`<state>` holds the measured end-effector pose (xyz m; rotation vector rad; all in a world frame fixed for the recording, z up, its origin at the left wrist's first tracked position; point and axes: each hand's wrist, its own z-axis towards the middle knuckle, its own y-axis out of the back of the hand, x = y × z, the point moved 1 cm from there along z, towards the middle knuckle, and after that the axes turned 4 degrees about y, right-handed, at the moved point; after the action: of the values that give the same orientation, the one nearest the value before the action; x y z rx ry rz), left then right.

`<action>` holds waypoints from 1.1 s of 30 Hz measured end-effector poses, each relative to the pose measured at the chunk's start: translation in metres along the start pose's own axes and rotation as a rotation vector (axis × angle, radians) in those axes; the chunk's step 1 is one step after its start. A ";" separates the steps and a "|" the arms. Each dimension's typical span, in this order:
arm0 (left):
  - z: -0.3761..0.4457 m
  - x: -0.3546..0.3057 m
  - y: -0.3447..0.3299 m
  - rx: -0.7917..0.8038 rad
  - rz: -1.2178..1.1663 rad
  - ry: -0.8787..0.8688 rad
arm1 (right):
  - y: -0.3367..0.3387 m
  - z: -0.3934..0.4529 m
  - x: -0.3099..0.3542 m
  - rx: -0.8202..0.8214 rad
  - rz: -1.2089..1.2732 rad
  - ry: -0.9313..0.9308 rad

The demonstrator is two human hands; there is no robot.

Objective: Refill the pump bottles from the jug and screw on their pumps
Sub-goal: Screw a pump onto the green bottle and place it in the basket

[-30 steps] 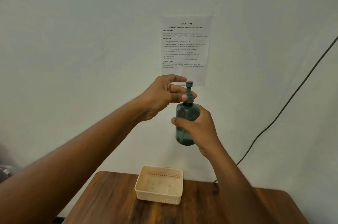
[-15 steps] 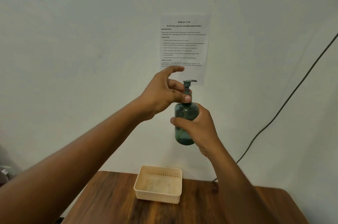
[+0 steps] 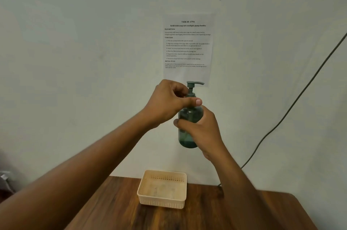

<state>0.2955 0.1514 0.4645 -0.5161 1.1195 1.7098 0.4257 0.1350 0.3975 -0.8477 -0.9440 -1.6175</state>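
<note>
Green plastic pump bottle (image 3: 190,117) is held upright in mid-air above the basket (image 3: 163,188). The right hand (image 3: 201,132) wraps its body; the left hand (image 3: 169,102) pinches the pump (image 3: 191,89) collar, apparently mid-tightening, though fingers hide the thread. Next: finish twisting until snug.
</note>
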 end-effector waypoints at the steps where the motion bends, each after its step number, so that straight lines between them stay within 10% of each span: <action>1: 0.001 0.000 0.001 0.018 0.014 -0.008 | 0.000 -0.001 -0.001 0.010 0.007 0.000; 21: 0.008 0.038 0.028 0.475 -0.223 -0.009 | 0.016 -0.007 -0.019 0.382 0.116 -0.011; 29: -0.008 0.099 0.026 -0.005 -0.048 0.068 | -0.020 0.002 -0.061 0.262 0.020 0.019; 33: -0.027 0.159 0.017 0.022 0.267 0.140 | -0.047 0.008 -0.092 0.245 -0.028 0.013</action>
<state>0.2088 0.2057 0.3388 -0.4959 1.3551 1.9111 0.4004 0.1884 0.3119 -0.6572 -1.1226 -1.4919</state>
